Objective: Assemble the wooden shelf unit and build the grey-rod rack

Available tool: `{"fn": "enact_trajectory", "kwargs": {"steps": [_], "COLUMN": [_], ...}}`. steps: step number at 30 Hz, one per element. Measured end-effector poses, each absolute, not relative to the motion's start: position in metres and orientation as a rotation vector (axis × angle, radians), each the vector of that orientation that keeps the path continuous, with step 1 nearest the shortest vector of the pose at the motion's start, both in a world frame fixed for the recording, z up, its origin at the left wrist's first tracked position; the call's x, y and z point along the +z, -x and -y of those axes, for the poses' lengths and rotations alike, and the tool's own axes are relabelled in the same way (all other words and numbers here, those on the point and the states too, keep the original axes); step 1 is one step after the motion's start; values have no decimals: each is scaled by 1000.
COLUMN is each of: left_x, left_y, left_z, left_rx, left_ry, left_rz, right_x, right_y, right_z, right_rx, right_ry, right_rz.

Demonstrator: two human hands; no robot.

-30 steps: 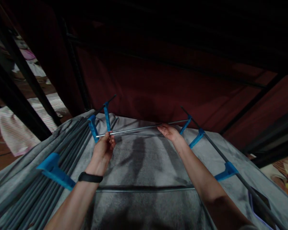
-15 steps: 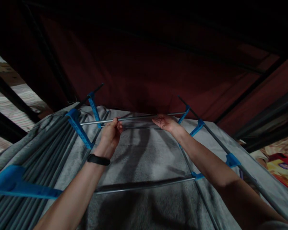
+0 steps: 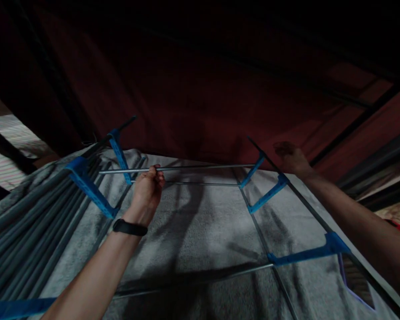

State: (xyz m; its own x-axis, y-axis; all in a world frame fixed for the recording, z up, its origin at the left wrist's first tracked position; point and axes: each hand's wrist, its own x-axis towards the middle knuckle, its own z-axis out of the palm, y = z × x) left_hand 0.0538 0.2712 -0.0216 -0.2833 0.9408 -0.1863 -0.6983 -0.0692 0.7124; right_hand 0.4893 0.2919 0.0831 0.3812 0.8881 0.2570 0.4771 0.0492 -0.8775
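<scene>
My left hand (image 3: 148, 183) is closed round a thin metal rod (image 3: 200, 168) that spans the middle. The rod's left end lies near a blue plastic bracket (image 3: 92, 189); its right end reaches a far blue bracket (image 3: 253, 169) on the right. My right hand (image 3: 289, 155) is off the rod, above and beyond the right-hand dark tube (image 3: 306, 202), its fingers apart and dim in shadow. Another blue bracket (image 3: 268, 193) sits on that tube, close to my right forearm. A black band (image 3: 130, 227) circles my left wrist.
Several grey tubes (image 3: 46, 222) lie bundled at the left. A nearer crossbar (image 3: 233, 272) joins a blue bracket (image 3: 310, 252) at the right. Grey fleece cloth (image 3: 200, 226) lies beneath; a dark red curtain (image 3: 193, 106) hangs behind. A purple-edged object (image 3: 356, 280) lies at lower right.
My right hand has left the rod area and swung right, past the right-hand tube. My left hand keeps its hold on the rod, and the view has shifted slightly.
</scene>
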Motion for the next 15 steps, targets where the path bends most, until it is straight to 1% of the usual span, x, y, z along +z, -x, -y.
{"fn": "enact_trajectory", "kwargs": {"steps": [1,4,8,11,15], "left_x": [-25,-41,-70,-94,-121], "left_y": [-53,-51,-50,-52,-50], "left_z": [-271,-267,-249,-237,-230], "left_rx": [1667,1676,1641,1595,1515], "left_ry": [-387,-382,-374,-381,-310], "left_rz": [-874,-944,-1080,-1174,-1234], "right_x": [79,58,34,31,37], "right_y": [-504,-532,-536,-530,-521], "right_z": [-293,-290,-289,-298,-309], "right_rx": [495,665,927,1059,1104], "right_ry": [1612,1640,1625,1595,1558], "right_rz": [1194,1121,1093,1013,1033]}}
